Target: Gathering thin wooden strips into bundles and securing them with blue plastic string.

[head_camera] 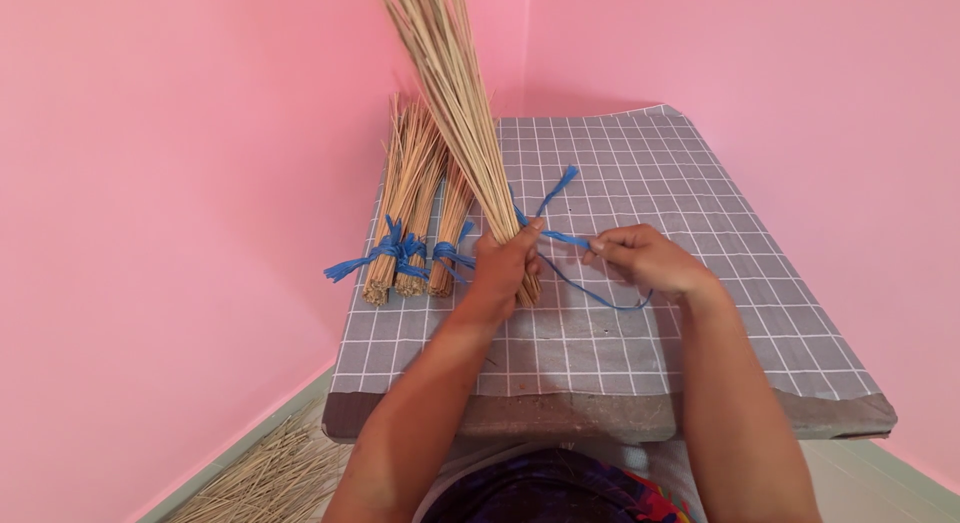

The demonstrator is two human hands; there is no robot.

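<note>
My left hand (503, 266) grips a bundle of thin tan sticks (455, 93) near its lower end, holding it almost upright on the table. A blue plastic string (565, 238) is wound around the bundle just above my fingers. My right hand (645, 258) pinches that string to the right of the bundle and pulls it taut. A loose loop of the string hangs below my right hand, and another end trails up toward the back of the table.
Three tied stick bundles (412, 218) with blue string lie side by side at the table's left. The table wears a grey checked cloth (640, 353). Pink walls stand close on the left and behind. Loose sticks (270, 478) lie on the floor at lower left.
</note>
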